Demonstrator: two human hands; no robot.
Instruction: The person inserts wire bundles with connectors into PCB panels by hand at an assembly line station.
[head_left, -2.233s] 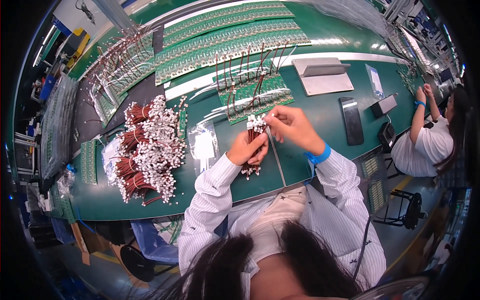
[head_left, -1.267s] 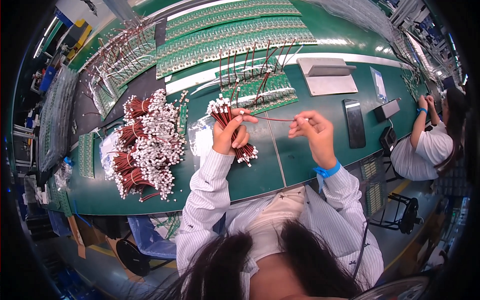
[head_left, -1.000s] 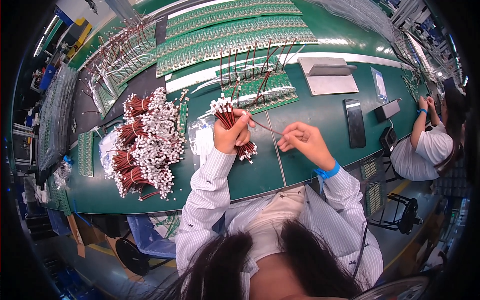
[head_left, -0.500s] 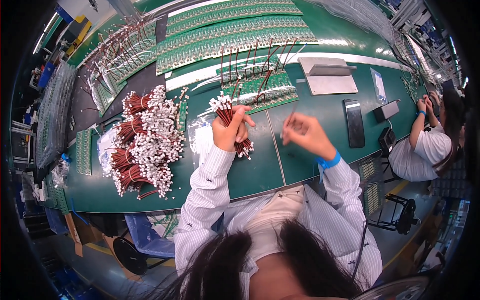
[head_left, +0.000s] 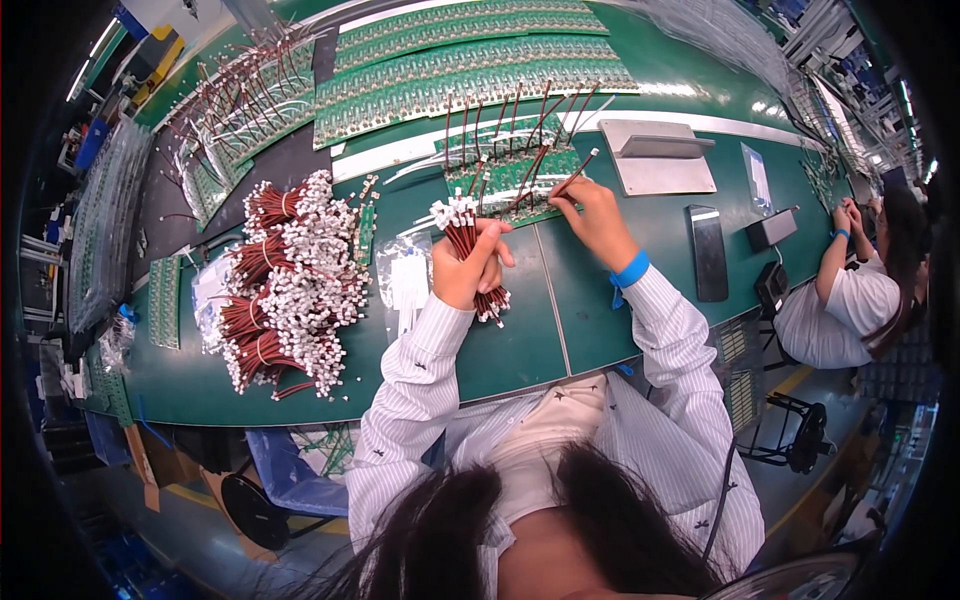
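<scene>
I see the left hand (head_left: 466, 276) gripping a bundle of dark-red wires (head_left: 462, 240) with white plastic connectors (head_left: 455, 211); at its two o'clock, the right hand (head_left: 592, 222) pinches one dark-red wire (head_left: 576, 174) by a green circuit board (head_left: 512, 152). Green tabletop (head_left: 620, 310) gives room toward its six-o'clock edge. Print on the clear plastic bag (head_left: 407, 285), nine o'clock, I can't make out.

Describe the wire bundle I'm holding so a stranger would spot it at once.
On the green table, find the seam running toward you. Just left of it, your left hand grips a bundle of brownish-red wires with white plugs. Unlike the banded bundles heaped farther left, it is hand-held.
</scene>
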